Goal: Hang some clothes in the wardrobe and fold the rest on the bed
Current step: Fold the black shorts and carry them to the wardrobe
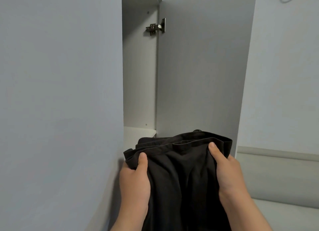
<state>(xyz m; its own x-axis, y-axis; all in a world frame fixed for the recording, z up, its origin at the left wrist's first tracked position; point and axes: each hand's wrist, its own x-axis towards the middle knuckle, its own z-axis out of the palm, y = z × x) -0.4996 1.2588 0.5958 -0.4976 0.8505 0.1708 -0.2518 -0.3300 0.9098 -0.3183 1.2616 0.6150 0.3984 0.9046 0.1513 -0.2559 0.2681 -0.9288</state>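
A person holds a black garment (pixel 181 170) up before an open wardrobe (pixel 139 75) | left hand (pixel 136 177) grasps its top hem, thumb on front | right hand (pixel 226 170) grasps the hem's other end | wardrobe door (pixel 203 67) stands open on a metal hinge (pixel 156 27) | bed headboard (pixel 279 175) at right.

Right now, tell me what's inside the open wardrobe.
The wardrobe shows bare pale walls, a metal hinge and a shelf. The black garment, held by both hands, covers the rest below.
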